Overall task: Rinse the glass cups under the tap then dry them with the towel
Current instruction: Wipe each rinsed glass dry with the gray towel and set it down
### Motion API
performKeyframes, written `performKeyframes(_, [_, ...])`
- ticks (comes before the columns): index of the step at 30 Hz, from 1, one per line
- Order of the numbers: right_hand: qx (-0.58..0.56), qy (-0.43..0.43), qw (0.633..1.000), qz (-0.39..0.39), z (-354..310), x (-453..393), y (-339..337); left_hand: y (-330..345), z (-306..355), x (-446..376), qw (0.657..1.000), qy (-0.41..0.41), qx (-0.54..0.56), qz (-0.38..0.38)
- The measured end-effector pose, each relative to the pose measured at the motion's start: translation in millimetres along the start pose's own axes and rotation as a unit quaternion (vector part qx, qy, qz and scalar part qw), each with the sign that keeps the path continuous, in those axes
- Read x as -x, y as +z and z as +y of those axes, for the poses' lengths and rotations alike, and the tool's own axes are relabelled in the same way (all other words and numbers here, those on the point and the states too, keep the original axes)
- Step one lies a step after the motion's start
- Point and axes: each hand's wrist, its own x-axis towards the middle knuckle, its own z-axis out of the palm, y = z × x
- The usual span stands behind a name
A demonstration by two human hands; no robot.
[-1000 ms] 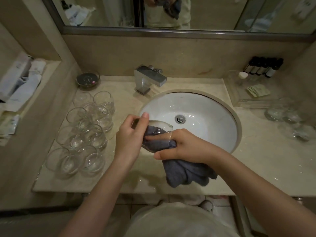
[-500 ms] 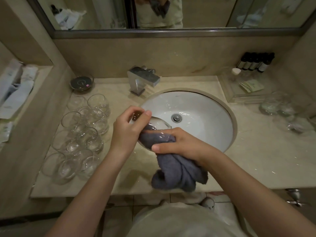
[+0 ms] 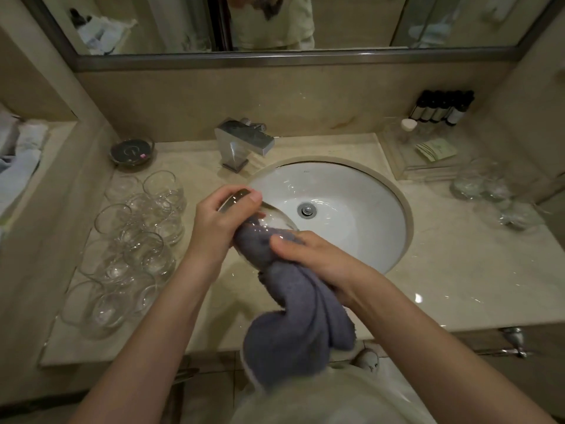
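Observation:
My left hand (image 3: 220,223) grips a clear glass cup (image 3: 272,217) by its base, tilted on its side over the front left rim of the white sink (image 3: 360,191). My right hand (image 3: 318,258) holds a grey-blue towel (image 3: 299,319), with part of the cloth pushed into the cup's mouth and the rest hanging down over the counter edge. Several more glass cups (image 3: 134,243) stand clustered on the counter to the left. A few other glasses (image 3: 489,191) sit at the right. The square chrome tap (image 3: 244,145) runs no water.
A small dark dish (image 3: 132,151) sits at the back left. A clear tray (image 3: 428,154) with packets and small dark bottles (image 3: 443,107) stands at the back right. A mirror (image 3: 305,22) spans the wall. A side shelf on the left holds wrapped items (image 3: 18,160).
The cup has tipped further onto its side in my left hand, and the towel has gone deeper into it. More of the towel now hangs below my right hand.

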Motion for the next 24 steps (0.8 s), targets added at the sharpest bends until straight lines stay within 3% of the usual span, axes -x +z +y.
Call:
performKeyframes(1, [-0.071, 0.022, 0.997, -0.023, 0.3, 1.2, -1.0, -3.6, -0.6, 0.5, 0.999, 0.014, 0.033, -0.032])
performKeyframes(3, [-0.08, 0.019, 0.996, -0.021, 0.4, 0.5, 0.3, -10.5, 1.9, -1.1, 0.997, 0.011, 0.026, -0.074])
performKeyframes(5, [0.054, -0.017, 0.997, 0.043, -2.5, 0.9, 3.7, -16.0, 7.4, -2.5, 0.993, -0.047, -0.034, -0.098])
performKeyframes(7, [0.288, -0.088, 0.951, 0.068, -6.7, 1.9, 4.5, -16.3, 13.3, -3.4, 0.985, -0.121, -0.078, -0.097])
performKeyframes(9, [0.416, -0.1, 0.902, 0.063, -5.6, -0.3, 1.6, -12.3, 12.5, -3.6, 0.983, -0.134, -0.109, -0.053])
performKeyframes(11, [0.343, -0.079, 0.935, 0.051, -7.9, -0.6, 3.7, -7.6, 7.9, -1.3, 0.991, -0.09, -0.097, -0.013])
performKeyframes(13, [0.105, -0.017, 0.994, 0.02, -13.9, 1.4, 4.8, -6.6, 5.1, 2.3, 0.999, -0.019, -0.027, -0.024])
performKeyframes(15, [-0.064, 0.038, 0.997, 0.0, -17.7, 4.7, 6.2, -11.0, 1.4, 1.8, 0.995, 0.063, 0.007, -0.075])
performKeyframes(18, [-0.022, 0.042, 0.999, 0.018, -15.3, 3.8, 10.7, -17.3, -0.6, -5.2, 0.992, 0.06, -0.003, -0.114])
performKeyframes(22, [0.142, -0.034, 0.983, 0.109, -14.1, 1.3, 15.3, -23.2, 9.8, -10.6, 0.971, -0.127, -0.18, -0.099])
performKeyframes(24, [0.233, -0.05, 0.965, 0.108, -10.3, -2.0, 13.8, -20.2, 13.0, -9.9, 0.956, -0.172, -0.217, -0.092])
